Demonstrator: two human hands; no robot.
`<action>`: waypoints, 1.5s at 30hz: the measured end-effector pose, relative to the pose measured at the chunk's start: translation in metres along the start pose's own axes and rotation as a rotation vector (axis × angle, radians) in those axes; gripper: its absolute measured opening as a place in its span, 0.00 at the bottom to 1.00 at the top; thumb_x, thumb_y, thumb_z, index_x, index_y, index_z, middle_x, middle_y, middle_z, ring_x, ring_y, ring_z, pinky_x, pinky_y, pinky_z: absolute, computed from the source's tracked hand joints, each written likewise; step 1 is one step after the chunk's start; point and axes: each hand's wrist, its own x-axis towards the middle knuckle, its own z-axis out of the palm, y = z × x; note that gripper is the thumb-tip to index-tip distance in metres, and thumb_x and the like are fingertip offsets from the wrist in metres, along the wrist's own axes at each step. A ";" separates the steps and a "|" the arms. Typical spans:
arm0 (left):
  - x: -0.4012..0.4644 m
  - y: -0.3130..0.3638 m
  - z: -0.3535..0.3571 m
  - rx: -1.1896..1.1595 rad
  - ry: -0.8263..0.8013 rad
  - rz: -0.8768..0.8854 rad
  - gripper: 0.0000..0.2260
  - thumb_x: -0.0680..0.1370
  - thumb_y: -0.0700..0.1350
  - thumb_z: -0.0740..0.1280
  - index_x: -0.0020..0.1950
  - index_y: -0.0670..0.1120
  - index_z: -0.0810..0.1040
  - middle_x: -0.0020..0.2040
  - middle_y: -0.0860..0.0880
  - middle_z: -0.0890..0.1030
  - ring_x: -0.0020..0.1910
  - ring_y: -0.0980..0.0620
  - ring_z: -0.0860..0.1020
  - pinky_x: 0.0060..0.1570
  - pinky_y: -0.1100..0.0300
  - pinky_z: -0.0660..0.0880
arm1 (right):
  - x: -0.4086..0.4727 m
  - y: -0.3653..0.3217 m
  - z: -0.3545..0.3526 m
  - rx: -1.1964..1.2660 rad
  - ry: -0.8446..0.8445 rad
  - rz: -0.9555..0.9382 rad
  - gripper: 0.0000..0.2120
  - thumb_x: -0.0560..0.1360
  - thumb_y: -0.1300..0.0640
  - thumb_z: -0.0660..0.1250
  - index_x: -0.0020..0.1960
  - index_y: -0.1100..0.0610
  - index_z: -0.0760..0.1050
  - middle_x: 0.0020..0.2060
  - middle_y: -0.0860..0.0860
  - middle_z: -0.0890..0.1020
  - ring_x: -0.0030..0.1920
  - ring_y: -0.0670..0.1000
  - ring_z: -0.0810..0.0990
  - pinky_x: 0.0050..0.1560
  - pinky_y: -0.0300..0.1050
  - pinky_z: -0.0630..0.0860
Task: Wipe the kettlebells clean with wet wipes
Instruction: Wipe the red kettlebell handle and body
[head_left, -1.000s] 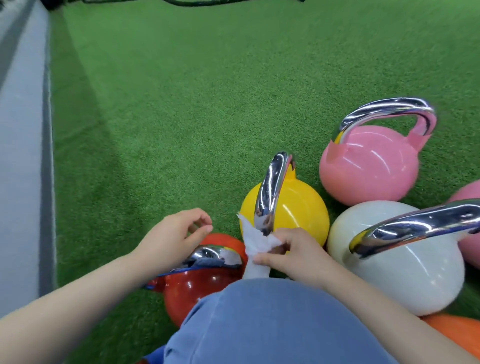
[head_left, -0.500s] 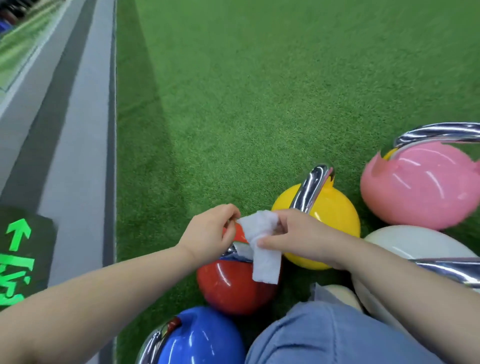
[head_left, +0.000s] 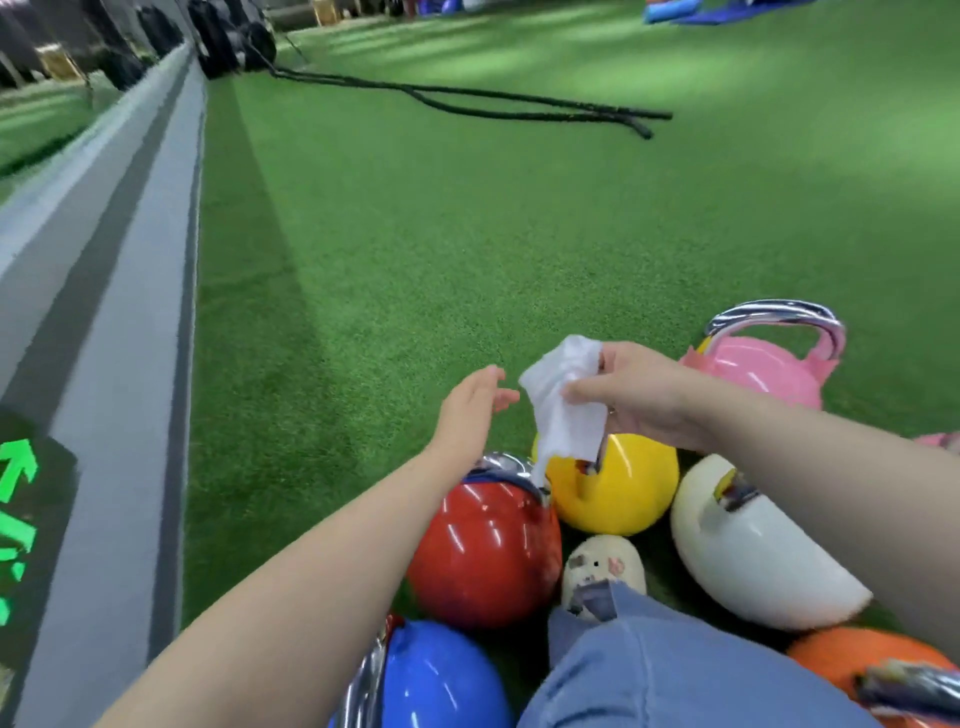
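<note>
- right hand (head_left: 641, 395) raised above the yellow kettlebell (head_left: 615, 486), pinching a white wet wipe (head_left: 563, 410) between thumb and fingers; wipe hanging crumpled, lower edge trailing down to the yellow kettlebell's top.
- likely held up clear of the metal to shake out or refold before the next pass.
- left hand (head_left: 470, 408) just left of the wipe, above the red kettlebell (head_left: 485, 553); fingers straight, palm turned toward the cloth, holding nothing, not touching it; probably reaching to take a free corner.
- both forearms stretched forward from the bottom of view, right crossing over the white kettlebell (head_left: 748, 561).
- kettlebells clustered on green turf (head_left: 441, 249): red touching left of yellow, white right of yellow, pink kettlebell (head_left: 763, 371) beyond it, blue kettlebell (head_left: 441, 680) and orange kettlebell (head_left: 857, 660) nearer.
- denim-covered knee (head_left: 660, 670) nearer than yellow.
- no kettlebell under the wipe's pressure now; wiping stroke not yet resumed.
</note>
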 end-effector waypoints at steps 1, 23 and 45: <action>-0.001 0.010 -0.001 -0.157 -0.054 -0.104 0.17 0.82 0.53 0.50 0.63 0.45 0.71 0.49 0.44 0.81 0.49 0.47 0.77 0.60 0.51 0.71 | -0.001 -0.007 0.003 -0.006 0.015 0.011 0.12 0.75 0.71 0.59 0.48 0.57 0.76 0.45 0.54 0.82 0.44 0.50 0.81 0.48 0.47 0.78; -0.005 -0.015 -0.087 0.226 0.311 0.072 0.09 0.72 0.37 0.71 0.48 0.43 0.73 0.40 0.50 0.74 0.42 0.51 0.72 0.35 0.75 0.66 | 0.052 0.026 0.092 -0.530 0.395 0.246 0.31 0.69 0.61 0.72 0.69 0.60 0.63 0.59 0.60 0.76 0.56 0.60 0.78 0.53 0.51 0.77; 0.010 -0.026 -0.038 1.124 -0.370 0.103 0.26 0.82 0.55 0.47 0.51 0.38 0.77 0.51 0.38 0.80 0.53 0.41 0.77 0.44 0.56 0.67 | 0.049 0.054 0.074 -0.619 0.200 0.096 0.12 0.75 0.58 0.67 0.58 0.53 0.79 0.54 0.51 0.82 0.57 0.50 0.79 0.59 0.42 0.72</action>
